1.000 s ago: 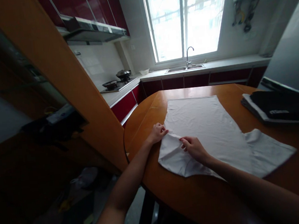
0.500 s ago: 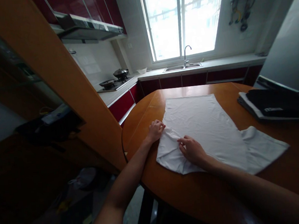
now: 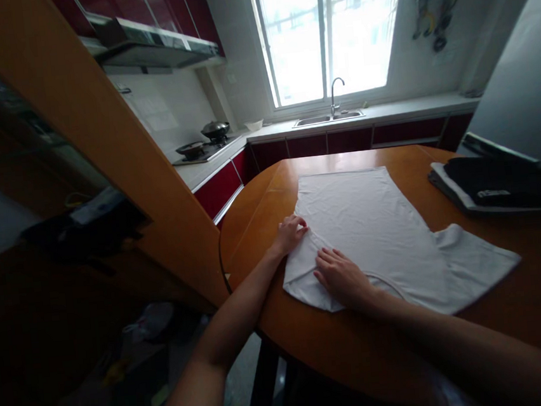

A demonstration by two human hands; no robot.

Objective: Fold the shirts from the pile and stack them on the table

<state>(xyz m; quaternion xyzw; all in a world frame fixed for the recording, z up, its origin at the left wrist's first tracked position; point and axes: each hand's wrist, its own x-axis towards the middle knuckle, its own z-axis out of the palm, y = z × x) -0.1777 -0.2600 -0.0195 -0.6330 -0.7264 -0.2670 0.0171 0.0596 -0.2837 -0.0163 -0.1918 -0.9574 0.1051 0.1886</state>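
Observation:
A white T-shirt (image 3: 363, 219) lies spread on the wooden table (image 3: 252, 211), its hem toward the window and one sleeve stretched out to the right. Its left side is folded over near my hands. My left hand (image 3: 291, 233) pinches the shirt's left edge between thumb and fingers. Flat on the folded part rests my right hand (image 3: 342, 278), fingers stretched out, palm down. Small wrinkles run across the cloth around both hands.
A stack of folded dark and white clothes (image 3: 498, 184) sits at the table's right. Beyond the table are a sink (image 3: 329, 119) under the window and a stove with a pan (image 3: 191, 149) and a wok (image 3: 215, 130). An orange wooden partition (image 3: 153, 176) rises at left.
My right hand has flattened from a loose curl onto the shirt. My left hand has shifted slightly right with the edge, and the left part of the shirt lies a little more inward.

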